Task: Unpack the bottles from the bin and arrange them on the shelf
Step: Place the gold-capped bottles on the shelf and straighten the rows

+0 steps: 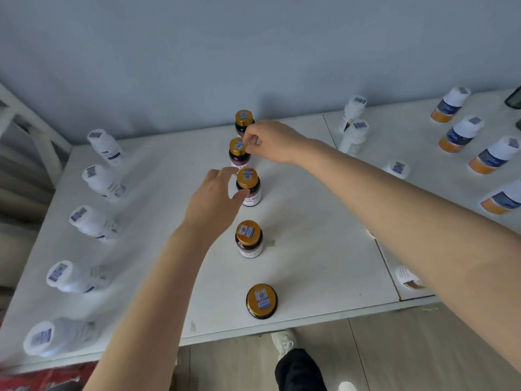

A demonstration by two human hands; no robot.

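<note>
I judge that the step in hand is to set the middle row straight on the shelf (310, 235).

Your right hand (272, 143) pinches the cap of the second gold-capped bottle (236, 146), counted from the wall. Thumb and forefinger are closed narrow on its rim at 3 o'clock. Your left hand (212, 201) is beside the third gold-capped bottle (249, 184), at its 8 o'clock. Its fingers are half curled, the thumb (239, 194) lies against the shoulder of the bottle, and the forefinger is just beside the cap at 10 o'clock. I cannot tell whether this hand really grips.

To do it well, hold each bottle lower, by the body and not only by the cap, because a pinch on the rim can tilt it. Slide more than lift, and keep both bottles upright. Take the farthest bottle (244, 119) at 12 o'clock and the fourth bottle (248, 239) at 6 o'clock as your line, and leave equal gaps. The second and third bottles stand near each other, so move one at a time. Mind your left forearm: it passes just beside the fourth bottle and could push it. The white bottles (104, 182) at 9 o'clock are well apart and need no care now.
</note>
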